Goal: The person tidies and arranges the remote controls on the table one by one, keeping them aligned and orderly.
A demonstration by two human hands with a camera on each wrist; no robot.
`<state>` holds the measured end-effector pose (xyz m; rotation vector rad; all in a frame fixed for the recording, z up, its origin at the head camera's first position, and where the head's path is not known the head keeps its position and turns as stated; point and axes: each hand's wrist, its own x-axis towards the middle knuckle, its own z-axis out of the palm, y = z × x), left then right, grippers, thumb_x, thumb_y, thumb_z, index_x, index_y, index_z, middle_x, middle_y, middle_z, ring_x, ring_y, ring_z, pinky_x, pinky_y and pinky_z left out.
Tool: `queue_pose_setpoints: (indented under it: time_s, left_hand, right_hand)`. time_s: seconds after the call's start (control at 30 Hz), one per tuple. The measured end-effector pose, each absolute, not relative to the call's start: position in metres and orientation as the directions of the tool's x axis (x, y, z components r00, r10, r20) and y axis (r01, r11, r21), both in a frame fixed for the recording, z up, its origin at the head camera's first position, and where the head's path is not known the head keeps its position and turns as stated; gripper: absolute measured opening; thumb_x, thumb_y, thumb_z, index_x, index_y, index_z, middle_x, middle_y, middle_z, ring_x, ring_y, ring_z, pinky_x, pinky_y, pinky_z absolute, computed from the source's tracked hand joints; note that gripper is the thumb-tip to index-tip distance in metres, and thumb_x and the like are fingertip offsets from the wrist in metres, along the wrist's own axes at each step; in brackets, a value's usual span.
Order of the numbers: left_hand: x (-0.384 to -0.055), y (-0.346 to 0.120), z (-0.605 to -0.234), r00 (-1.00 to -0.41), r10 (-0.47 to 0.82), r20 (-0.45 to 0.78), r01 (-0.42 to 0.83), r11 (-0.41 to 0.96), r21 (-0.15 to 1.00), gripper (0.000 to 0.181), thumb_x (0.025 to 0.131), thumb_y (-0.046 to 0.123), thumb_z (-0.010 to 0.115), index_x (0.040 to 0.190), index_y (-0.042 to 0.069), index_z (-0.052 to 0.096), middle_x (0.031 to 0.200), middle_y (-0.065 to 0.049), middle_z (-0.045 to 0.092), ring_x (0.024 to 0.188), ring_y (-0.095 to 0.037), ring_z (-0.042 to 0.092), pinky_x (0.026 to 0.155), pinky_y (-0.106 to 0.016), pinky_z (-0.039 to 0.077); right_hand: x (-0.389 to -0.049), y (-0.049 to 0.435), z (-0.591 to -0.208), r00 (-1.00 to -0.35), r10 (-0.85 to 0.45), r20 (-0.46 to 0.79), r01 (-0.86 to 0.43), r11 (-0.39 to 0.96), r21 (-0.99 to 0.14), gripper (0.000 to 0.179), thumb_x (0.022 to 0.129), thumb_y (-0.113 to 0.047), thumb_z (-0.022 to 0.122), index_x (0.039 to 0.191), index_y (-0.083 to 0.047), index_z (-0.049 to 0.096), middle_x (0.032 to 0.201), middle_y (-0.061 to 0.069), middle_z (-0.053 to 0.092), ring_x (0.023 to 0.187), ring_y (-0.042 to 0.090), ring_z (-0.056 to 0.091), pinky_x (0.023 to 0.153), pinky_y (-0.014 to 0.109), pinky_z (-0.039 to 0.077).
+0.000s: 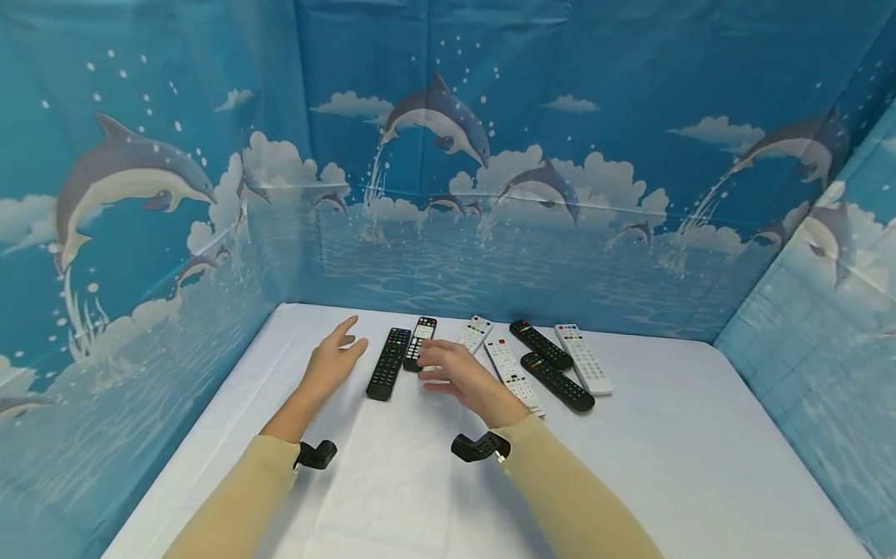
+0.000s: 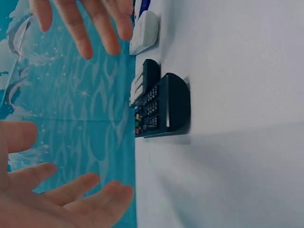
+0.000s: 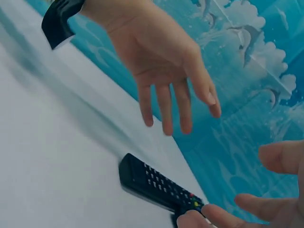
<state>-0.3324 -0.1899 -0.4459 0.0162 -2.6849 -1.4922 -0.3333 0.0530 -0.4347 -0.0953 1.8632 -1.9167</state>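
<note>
Fingers (image 1: 437,360) of the right hand (image 1: 468,376) are loosely extended and parted, empty above the tabletop (image 1: 673,464); the left hand (image 1: 329,362) is likewise open-palmed and empty, thumb apart. Between the hands lies a long black remote (image 1: 388,364); a smaller dark remote (image 1: 423,330) sits just beside it, partly hidden by the right hand. Beyond that hand lies a short white remote (image 1: 475,332); to its right, a long white remote (image 1: 512,374), two black remotes (image 1: 556,382) and an outer white remote (image 1: 583,359). Past both hands hangs a dolphin-printed curtain (image 1: 494,261).
</note>
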Motion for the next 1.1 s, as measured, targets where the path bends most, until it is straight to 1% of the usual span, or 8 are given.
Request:
queue_pose_setpoints:
  time_s: [0.1,0.2,0.33,0.5,0.63,0.73,0.87,1.1]
  left_hand:
    - [-0.339,-0.195,-0.452,-0.997,-0.045,-0.061,-0.074,0.403,0.912,0.057,0.105,0.036,0.053,0.156,0.017,0.038,0.147,-0.022,0.049,0.131,-0.041,0.049,0.103,-0.057,0.045]
    - [-0.344,-0.199,-0.46,-0.984,-0.033,-0.173,-0.176,0.256,0.951,0.05,0.105,0.03,0.053,0.151,0.012,0.045,0.145,-0.021,0.048,0.129,-0.041,0.051,0.102,-0.055,0.047]
    - [-0.349,-0.201,-0.468,-0.966,-0.014,-0.26,-0.258,0.163,0.952,0.045,0.105,0.019,0.052,0.148,0.006,0.047,0.144,-0.023,0.048,0.127,-0.04,0.053,0.101,-0.053,0.049]
    - [-0.357,-0.2,-0.475,-0.948,0.005,-0.319,-0.317,0.111,0.942,0.044,0.104,0.013,0.054,0.147,0.002,0.047,0.137,-0.025,0.053,0.118,-0.036,0.06,0.095,-0.047,0.054]
    - [-0.364,-0.201,-0.481,-0.925,-0.003,-0.381,-0.381,0.048,0.923,0.041,0.1,0.006,0.06,0.141,0.001,0.055,0.127,-0.02,0.062,0.104,-0.026,0.067,0.089,-0.041,0.058]
    - [-0.367,-0.202,-0.485,-0.912,-0.016,-0.409,-0.409,0.014,0.912,0.038,0.097,0.0,0.063,0.135,-0.002,0.06,0.118,-0.017,0.068,0.094,-0.02,0.069,0.087,-0.036,0.058]
    - [-0.367,-0.202,-0.488,-0.909,-0.007,-0.416,-0.416,0.016,0.909,0.034,0.096,-0.003,0.064,0.13,-0.005,0.064,0.111,-0.016,0.07,0.087,-0.016,0.068,0.084,-0.032,0.059]
    - [-0.362,-0.197,-0.489,-0.911,-0.003,-0.413,-0.412,0.059,0.909,0.029,0.093,-0.002,0.069,0.121,-0.004,0.069,0.105,-0.015,0.071,0.079,-0.014,0.068,0.076,-0.029,0.06]
  right_hand:
    - [-0.338,0.049,-0.444,-0.872,-0.392,-0.292,0.347,-0.077,-0.935,0.056,0.104,-0.023,0.052,0.153,0.0,0.036,0.147,0.03,0.045,0.132,0.044,0.048,0.107,0.049,0.045]
    - [-0.342,0.044,-0.455,-0.857,-0.398,-0.327,0.414,-0.156,-0.897,0.053,0.106,-0.019,0.05,0.152,0.003,0.036,0.145,0.033,0.045,0.13,0.044,0.05,0.107,0.048,0.045]
    - [-0.346,0.037,-0.467,-0.837,-0.405,-0.368,0.478,-0.214,-0.852,0.048,0.107,-0.014,0.048,0.15,0.005,0.039,0.143,0.034,0.047,0.129,0.044,0.052,0.106,0.046,0.046]
    - [-0.35,0.029,-0.478,-0.83,-0.378,-0.41,0.516,-0.242,-0.822,0.045,0.105,-0.012,0.053,0.146,0.006,0.045,0.139,0.031,0.052,0.126,0.041,0.055,0.101,0.043,0.05]
    - [-0.351,0.021,-0.484,-0.845,-0.357,-0.399,0.491,-0.218,-0.844,0.041,0.104,-0.008,0.055,0.141,0.008,0.05,0.132,0.028,0.059,0.12,0.037,0.061,0.096,0.04,0.054]
    - [-0.351,0.015,-0.488,-0.859,-0.339,-0.384,0.462,-0.189,-0.867,0.038,0.101,-0.001,0.057,0.137,0.009,0.054,0.125,0.027,0.064,0.112,0.033,0.066,0.091,0.038,0.056]
    - [-0.35,0.01,-0.492,-0.874,-0.307,-0.378,0.44,-0.165,-0.883,0.039,0.096,0.006,0.061,0.135,0.01,0.056,0.116,0.024,0.067,0.098,0.029,0.072,0.086,0.035,0.059]
    - [-0.349,0.007,-0.495,-0.891,-0.258,-0.374,0.412,-0.112,-0.904,0.037,0.094,0.004,0.067,0.13,0.007,0.06,0.103,0.023,0.07,0.076,0.02,0.073,0.077,0.033,0.061]
